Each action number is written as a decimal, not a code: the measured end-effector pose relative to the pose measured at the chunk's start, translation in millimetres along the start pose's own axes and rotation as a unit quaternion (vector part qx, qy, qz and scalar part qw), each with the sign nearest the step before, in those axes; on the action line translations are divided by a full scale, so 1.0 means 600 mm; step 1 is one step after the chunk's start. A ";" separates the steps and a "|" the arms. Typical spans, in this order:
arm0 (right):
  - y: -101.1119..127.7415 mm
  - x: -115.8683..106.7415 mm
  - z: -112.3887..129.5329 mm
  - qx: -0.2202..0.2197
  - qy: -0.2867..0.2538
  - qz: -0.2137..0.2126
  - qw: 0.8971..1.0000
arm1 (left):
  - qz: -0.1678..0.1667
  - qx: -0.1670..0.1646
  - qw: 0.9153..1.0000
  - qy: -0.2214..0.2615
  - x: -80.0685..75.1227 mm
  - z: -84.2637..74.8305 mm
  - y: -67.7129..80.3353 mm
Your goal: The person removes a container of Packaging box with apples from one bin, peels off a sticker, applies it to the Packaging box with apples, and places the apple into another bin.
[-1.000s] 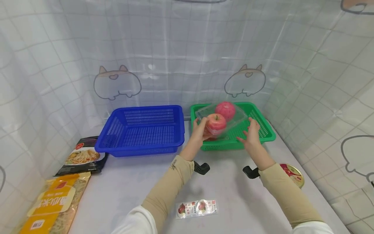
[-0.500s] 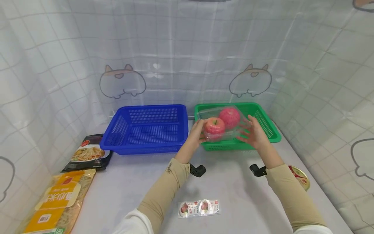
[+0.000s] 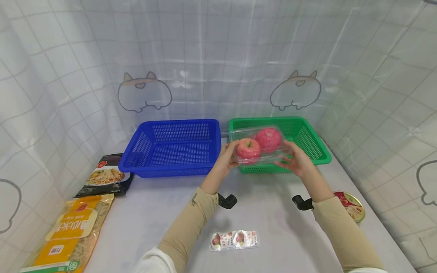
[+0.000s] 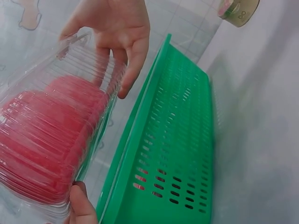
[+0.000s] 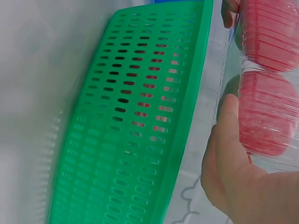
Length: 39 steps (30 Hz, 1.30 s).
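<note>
Right hand (image 3: pixel 296 160) now gripping the clear box (image 4: pixel 71 64), apart a second ago, left hand (image 3: pixel 225 157) gripping too, labels (image 3: pixel 235 240) unreadably small

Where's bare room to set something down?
Inside the blue basket, or on the table in front of it, between the orange bag and left sleeve. Crowded: left edge, with the black packet; around the clear box by the green basket.

L hand (image 3: pixel 227 157) gripping, R hand (image 3: pixel 297 160) likewise, facing opp. across grip; both arms (image 3: pixel 189 224) extended fwd from behind grip.
</note>
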State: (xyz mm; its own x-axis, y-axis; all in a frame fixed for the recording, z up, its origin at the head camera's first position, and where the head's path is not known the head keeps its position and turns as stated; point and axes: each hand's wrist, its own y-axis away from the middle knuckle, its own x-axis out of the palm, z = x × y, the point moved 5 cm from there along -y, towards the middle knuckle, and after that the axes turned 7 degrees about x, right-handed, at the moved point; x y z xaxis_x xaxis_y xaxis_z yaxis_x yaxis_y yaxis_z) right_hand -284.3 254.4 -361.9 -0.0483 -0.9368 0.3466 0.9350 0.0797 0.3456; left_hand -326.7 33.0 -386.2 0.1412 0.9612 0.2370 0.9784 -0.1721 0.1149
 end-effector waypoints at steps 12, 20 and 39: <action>0.019 0.016 -0.024 0.004 -0.002 0.033 0.999 | 0.016 0.019 0.999 -0.029 -0.034 -0.002 0.022; 0.037 0.025 -0.054 0.023 0.028 0.042 0.998 | 0.013 0.001 0.997 -0.070 -0.061 0.003 0.053; 0.068 0.044 -0.099 0.039 0.077 0.049 0.995 | 0.030 0.031 0.994 -0.096 -0.100 0.014 0.111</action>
State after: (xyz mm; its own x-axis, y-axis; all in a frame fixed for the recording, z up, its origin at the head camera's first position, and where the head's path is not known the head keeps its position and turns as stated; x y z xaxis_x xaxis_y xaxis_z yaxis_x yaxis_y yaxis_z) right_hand -226.6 212.7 -390.7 0.1013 -0.9641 0.2454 0.9020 0.1931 0.3861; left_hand -268.7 -34.0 -401.1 0.2195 0.9742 0.0519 0.9741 -0.2218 0.0443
